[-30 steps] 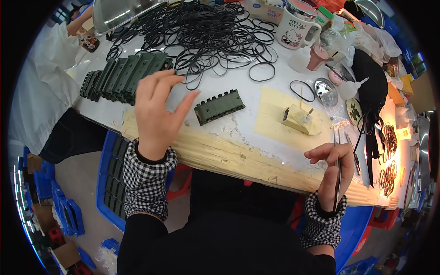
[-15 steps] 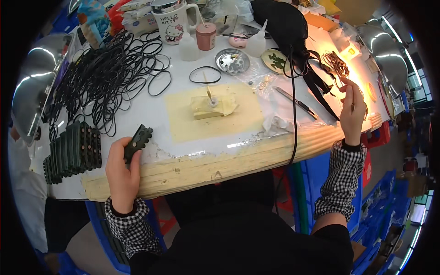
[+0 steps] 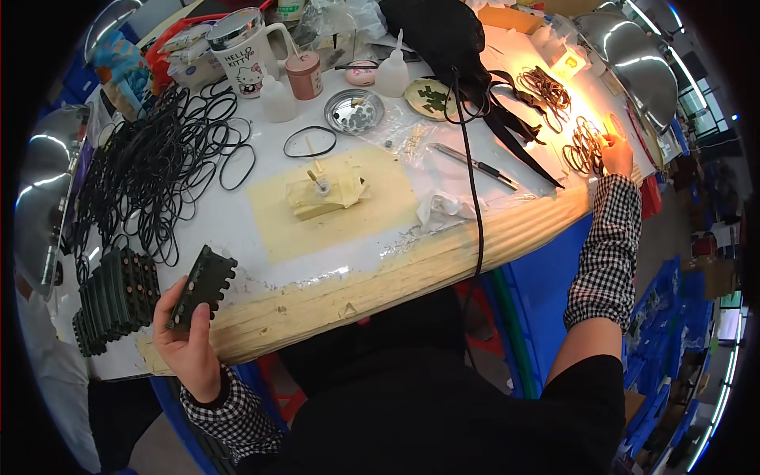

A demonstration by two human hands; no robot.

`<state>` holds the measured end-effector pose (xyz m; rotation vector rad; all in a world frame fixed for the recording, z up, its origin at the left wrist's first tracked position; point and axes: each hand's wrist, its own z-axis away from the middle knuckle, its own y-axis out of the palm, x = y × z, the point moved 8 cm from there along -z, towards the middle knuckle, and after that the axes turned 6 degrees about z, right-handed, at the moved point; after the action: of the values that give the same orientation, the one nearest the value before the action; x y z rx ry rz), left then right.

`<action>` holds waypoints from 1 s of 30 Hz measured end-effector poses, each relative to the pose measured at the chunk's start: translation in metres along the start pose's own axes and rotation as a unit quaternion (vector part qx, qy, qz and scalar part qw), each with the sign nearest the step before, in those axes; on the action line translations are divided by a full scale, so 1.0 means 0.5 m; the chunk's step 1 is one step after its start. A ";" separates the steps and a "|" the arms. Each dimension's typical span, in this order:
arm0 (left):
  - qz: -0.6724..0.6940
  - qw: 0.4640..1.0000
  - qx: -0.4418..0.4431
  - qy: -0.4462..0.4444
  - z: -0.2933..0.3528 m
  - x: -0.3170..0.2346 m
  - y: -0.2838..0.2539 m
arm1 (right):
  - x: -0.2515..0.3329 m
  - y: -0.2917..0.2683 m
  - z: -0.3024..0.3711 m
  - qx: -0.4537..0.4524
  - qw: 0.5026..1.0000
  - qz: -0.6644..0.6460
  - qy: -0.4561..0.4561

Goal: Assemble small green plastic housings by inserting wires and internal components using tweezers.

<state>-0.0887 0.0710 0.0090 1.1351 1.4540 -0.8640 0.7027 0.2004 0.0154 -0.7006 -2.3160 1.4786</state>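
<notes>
My left hand holds a dark green toothed plastic part at the near edge of the white table. A stack of the same green parts lies just to its left. My right hand is stretched far to the right, into a brightly lit spot beside a pile of brown rubber rings; whether its fingers hold anything is washed out. A yellow mat with a small tan fixture sits in the middle.
A heap of black rubber rings covers the left of the table. At the back stand a white mug, squeeze bottles, a metal dish and a black bag. A pen-like tool and crumpled tissue lie right.
My left hand lifted the green part off the table to the near edge. My right hand reached farther right to the brown rings. My view swung right.
</notes>
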 end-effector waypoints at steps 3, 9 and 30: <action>0.088 0.995 0.045 0.018 -0.006 0.014 0.029 | 0.029 0.001 0.015 0.049 0.997 -0.048 -0.030; 0.286 0.950 0.069 -0.101 0.009 0.040 0.088 | 0.066 0.002 0.040 0.040 0.999 -0.004 -0.036; 0.391 0.803 0.375 -0.247 0.081 0.029 0.353 | 0.601 -0.316 0.442 0.177 0.759 -0.589 -0.214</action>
<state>0.0921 0.0869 -0.0024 1.7301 0.0898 -1.0254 0.3042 0.1434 0.0633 1.1391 -1.8627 1.3249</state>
